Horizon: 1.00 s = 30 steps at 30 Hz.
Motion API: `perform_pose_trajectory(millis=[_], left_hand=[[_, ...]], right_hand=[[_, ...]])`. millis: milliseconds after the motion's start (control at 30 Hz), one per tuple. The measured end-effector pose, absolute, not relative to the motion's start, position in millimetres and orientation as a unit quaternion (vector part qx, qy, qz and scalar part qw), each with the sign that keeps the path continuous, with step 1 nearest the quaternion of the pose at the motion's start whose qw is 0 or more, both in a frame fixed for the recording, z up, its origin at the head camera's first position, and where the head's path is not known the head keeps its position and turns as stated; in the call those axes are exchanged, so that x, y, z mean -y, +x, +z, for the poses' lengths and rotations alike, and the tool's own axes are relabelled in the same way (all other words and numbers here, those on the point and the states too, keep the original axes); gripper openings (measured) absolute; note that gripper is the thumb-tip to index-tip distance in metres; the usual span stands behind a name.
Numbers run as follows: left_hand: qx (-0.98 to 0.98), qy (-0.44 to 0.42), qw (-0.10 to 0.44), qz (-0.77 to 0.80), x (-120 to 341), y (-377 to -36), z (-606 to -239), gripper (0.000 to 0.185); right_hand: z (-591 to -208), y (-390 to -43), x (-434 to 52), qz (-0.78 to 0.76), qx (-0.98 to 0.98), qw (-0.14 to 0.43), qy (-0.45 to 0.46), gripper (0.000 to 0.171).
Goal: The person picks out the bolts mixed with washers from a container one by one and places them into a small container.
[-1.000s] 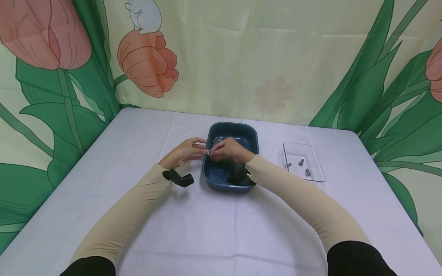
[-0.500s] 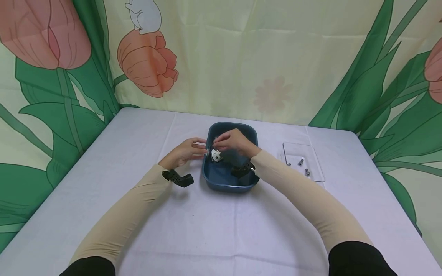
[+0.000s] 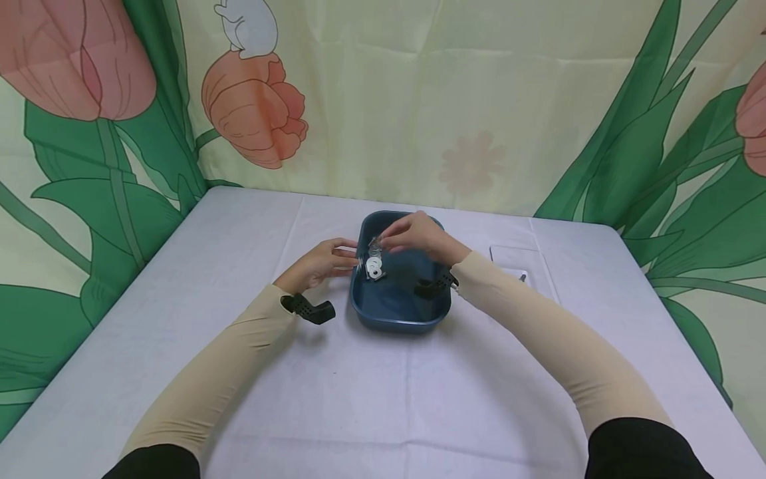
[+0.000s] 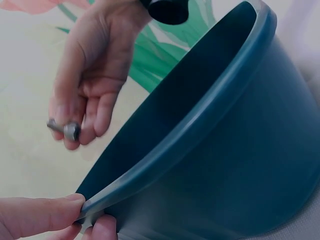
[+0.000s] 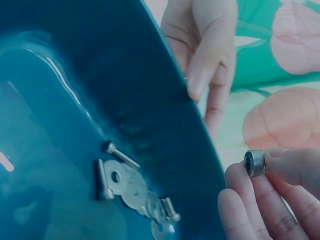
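Note:
A dark blue plastic bin (image 3: 397, 319) stands on the table. My left hand (image 3: 321, 265) pinches its left rim, with the thumb (image 4: 45, 214) on top in the left wrist view. Above the far part of the bin, my right hand (image 3: 423, 237) holds a socket head screw (image 5: 257, 163) between thumb and fingers; the knurled head faces outward, and the threaded shank (image 4: 56, 126) shows in the left wrist view. Flat washers (image 5: 132, 192) lie overlapped on the bin floor near its left wall, with several screws (image 5: 120, 154) beside them.
To the right of the bin lies a shallow clear tray (image 3: 543, 273), partly covered by the right sleeve (image 3: 520, 313). A screw (image 3: 523, 277) shows inside it. A printed flower curtain (image 3: 407, 120) hangs behind the table.
My right hand has moved away from the left rim, up and to the right, uncovering the washers in the bin. The right sleeve now covers more of the clear tray. My left hand stays put.

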State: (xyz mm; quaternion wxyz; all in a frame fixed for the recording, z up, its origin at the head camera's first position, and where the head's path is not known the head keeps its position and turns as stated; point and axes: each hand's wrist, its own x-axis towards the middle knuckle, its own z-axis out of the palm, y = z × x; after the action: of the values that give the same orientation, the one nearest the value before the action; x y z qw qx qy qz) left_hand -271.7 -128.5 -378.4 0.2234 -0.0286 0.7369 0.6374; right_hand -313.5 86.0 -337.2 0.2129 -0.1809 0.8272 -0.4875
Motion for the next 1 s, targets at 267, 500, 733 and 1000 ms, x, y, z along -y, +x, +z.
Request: perform_pose_trajectory(millis=[267,500,733,1000], left_hand=[[-0.744,-0.036,0.216,0.632,128.0,-272.6,-379.8,0.051],[-0.748,-0.041,0.213,0.627,126.7,-273.8,-381.7,0.050],[-0.751,-0.046,0.212,0.623,125.4,-274.1,-382.3,0.050],[-0.754,-0.047,0.213,0.620,125.9,-274.1,-383.1,0.051]], right_hand=[[-321.7,-312.5,-101.1,-0.482,-0.831,0.199,-0.191,0.025],[-306.2,-308.2,-117.8,-0.469,-0.843,0.195,-0.175,0.025],[-298.7,-307.5,-139.1,-0.449,-0.859,0.175,-0.174,0.026],[-289.9,-304.8,-165.3,-0.455,-0.861,0.165,-0.159,0.029]])
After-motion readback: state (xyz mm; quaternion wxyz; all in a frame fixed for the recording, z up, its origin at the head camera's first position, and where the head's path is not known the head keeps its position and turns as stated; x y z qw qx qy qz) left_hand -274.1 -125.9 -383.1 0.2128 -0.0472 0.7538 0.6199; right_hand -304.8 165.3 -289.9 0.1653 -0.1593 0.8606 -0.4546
